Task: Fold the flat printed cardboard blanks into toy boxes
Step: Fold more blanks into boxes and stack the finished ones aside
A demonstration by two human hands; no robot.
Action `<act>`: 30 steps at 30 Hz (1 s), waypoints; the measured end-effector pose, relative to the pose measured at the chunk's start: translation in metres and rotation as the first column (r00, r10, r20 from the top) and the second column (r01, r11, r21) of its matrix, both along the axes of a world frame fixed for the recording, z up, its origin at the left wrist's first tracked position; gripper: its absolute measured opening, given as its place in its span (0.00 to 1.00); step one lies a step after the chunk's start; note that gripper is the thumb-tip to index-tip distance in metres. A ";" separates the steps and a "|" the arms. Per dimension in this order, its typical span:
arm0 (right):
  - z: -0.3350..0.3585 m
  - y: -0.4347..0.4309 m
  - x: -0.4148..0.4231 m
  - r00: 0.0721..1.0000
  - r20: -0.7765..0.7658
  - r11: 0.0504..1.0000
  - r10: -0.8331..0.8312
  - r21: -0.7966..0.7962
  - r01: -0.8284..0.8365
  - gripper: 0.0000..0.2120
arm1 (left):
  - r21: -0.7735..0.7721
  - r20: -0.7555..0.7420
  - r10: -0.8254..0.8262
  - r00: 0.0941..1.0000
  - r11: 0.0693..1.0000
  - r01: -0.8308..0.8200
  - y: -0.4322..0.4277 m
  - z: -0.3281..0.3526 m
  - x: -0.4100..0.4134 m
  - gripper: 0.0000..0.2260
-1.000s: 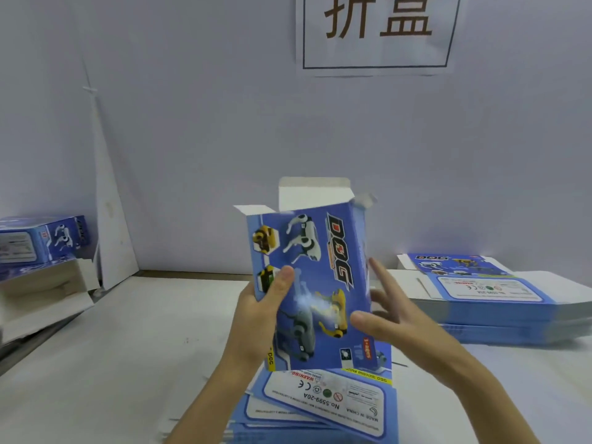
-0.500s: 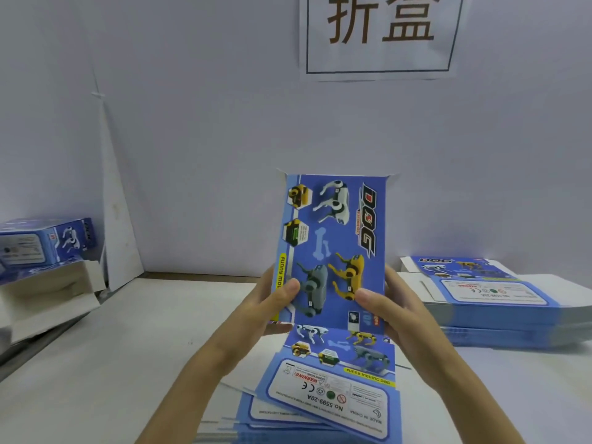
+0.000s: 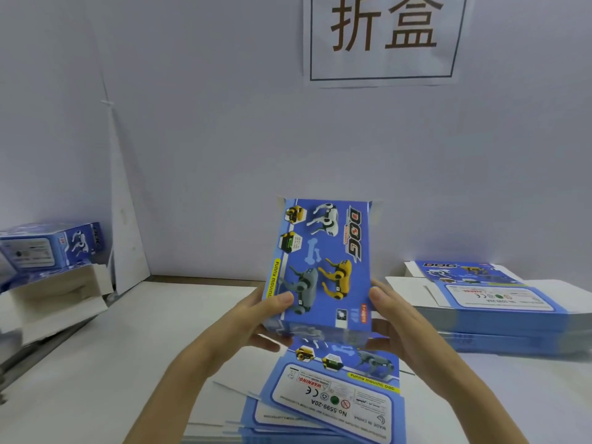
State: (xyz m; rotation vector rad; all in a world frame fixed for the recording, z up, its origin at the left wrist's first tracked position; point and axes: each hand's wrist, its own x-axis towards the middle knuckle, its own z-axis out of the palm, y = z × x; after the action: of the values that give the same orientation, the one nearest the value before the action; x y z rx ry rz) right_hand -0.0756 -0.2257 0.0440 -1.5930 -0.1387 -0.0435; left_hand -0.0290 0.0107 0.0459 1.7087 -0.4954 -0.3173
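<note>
1. At the bottom centre of the frame, a loose stack of flat, glossy blue printed cardboard blanks [image 3: 326, 402] is spread on the matt white table top [image 3: 128, 347]. On the top sheet "No. 5599-20A", "WARNING", "MADE IN CHINA" and a CE mark are read upside down.
2. Just above it, at mid-frame, a blue rectangular cardboard toy box [image 3: 323, 257] is held clear of the table. Its long axis is set upright and its printed front is turned to the camera. "DOG" and "FUNNY MOVING" are printed sideways along that axis, and small white flaps are seen at the upper corners.
3. The box is gripped at its lower sides by the left hand [image 3: 256, 318] and the right hand [image 3: 394, 315]. Each thumb is laid on the front face and the fingers are curled behind.
4. At middle right, a taller squared stack of like blanks [image 3: 499, 315] is piled.
5. At the left edge, a folded blue box [image 3: 48, 248] is seen on white cardboard, blurred.
6. At the top, a white paper sign [image 3: 384, 40] lettered "折盒" is fixed to the pale wall.
</note>
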 end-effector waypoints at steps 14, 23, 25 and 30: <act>-0.010 0.002 0.006 0.997 -0.069 0.989 0.016 -0.146 -0.026 0.22 | -0.696 -0.483 0.456 0.748 0.318 -0.644 0.159 0.066 0.045 0.20; -0.020 0.004 0.004 0.988 -0.151 0.926 -0.022 -0.376 -0.037 0.14 | 0.090 0.074 0.318 0.945 0.942 -0.324 0.045 0.018 0.043 0.17; -0.028 0.002 0.008 0.991 -0.119 0.815 -0.056 -0.579 -0.024 0.14 | 0.524 0.092 0.121 0.988 0.838 -0.152 0.008 -0.012 0.037 0.22; -0.039 0.005 0.004 0.935 -0.353 0.451 -0.020 -0.838 -0.306 0.37 | 0.823 0.114 0.171 0.979 0.535 -0.189 -0.038 -0.058 0.030 0.39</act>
State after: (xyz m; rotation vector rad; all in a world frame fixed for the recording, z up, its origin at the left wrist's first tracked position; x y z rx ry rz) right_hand -0.0714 -0.2211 0.0047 -2.6354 -0.0359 0.5190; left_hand 0.0011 -0.0275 -0.0118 2.6930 -0.1485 -0.4226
